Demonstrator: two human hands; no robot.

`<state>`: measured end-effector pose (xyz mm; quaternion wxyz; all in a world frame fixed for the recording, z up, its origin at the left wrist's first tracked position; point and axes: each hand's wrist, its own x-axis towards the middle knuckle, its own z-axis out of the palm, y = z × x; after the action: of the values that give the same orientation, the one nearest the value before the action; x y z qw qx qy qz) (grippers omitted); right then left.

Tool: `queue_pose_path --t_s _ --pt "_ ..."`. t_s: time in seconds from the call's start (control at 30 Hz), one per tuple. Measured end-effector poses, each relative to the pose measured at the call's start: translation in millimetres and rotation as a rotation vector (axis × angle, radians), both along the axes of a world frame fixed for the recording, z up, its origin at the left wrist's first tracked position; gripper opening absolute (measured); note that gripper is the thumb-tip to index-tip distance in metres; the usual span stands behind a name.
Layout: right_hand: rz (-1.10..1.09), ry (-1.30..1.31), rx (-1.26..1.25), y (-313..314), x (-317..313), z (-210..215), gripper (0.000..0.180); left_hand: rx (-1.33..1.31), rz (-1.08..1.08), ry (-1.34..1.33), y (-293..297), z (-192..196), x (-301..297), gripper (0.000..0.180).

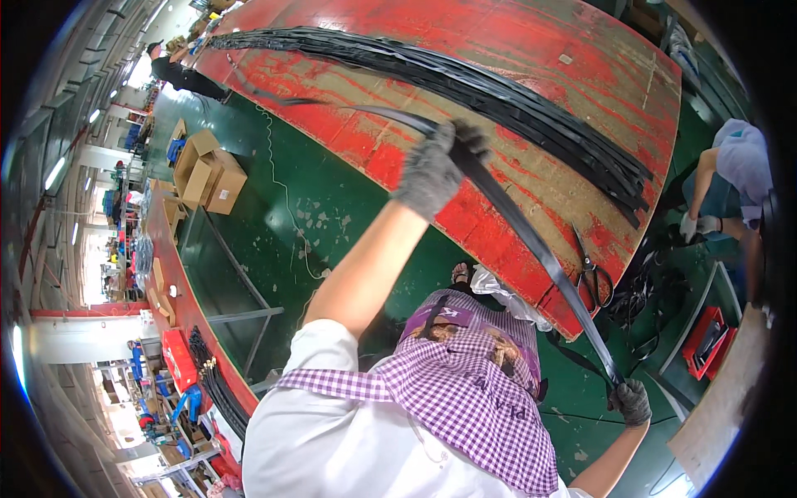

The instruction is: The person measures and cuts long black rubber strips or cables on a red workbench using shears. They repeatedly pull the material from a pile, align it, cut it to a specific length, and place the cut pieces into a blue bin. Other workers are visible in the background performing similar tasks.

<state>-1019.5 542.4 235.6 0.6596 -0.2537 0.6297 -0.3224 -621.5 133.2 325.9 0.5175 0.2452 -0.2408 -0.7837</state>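
Observation:
A long, flat black strap (pixel 523 224) stretches between my two hands, above the near edge of the red table. My left hand (pixel 433 166), in a grey work glove, is closed around it over the table edge. Past that hand, the strap runs on toward the table's far left end. Low at the right, my gloved right hand (pixel 631 403) grips the strap beyond the table's corner. A thick bundle of similar black straps (pixel 465 79) lies lengthwise on the table. Black-handled scissors (pixel 593 282) rest near the table's right corner, beside the strap.
The worn red table (pixel 374 158) fills the upper middle. One person (pixel 187 79) stands at its far left end; another (pixel 730 178) bends at the right. Black straps (pixel 643 295) hang by the corner. Cardboard boxes (pixel 220 178) and a second red table (pixel 178 282) stand left.

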Motion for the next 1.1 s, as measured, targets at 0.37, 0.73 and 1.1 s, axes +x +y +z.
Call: queue_pose_path --t_s 0.37,0.73,1.1 --pt "0.185 0.546 0.447 60.0 -43.4 -90.5 0.021 0.666 -0.145 0.013 89.0 -173.5 -77.7 0.018" --pt "0.019 0.404 -0.365 -142.4 81.3 -49.6 0.067 0.718 -0.222 0.189 152.8 -179.6 -152.3 0.017" --pt "0.395 0.176 -0.104 -143.5 57.6 -34.3 0.024 0.748 0.075 0.001 92.0 -225.2 -94.4 0.017"
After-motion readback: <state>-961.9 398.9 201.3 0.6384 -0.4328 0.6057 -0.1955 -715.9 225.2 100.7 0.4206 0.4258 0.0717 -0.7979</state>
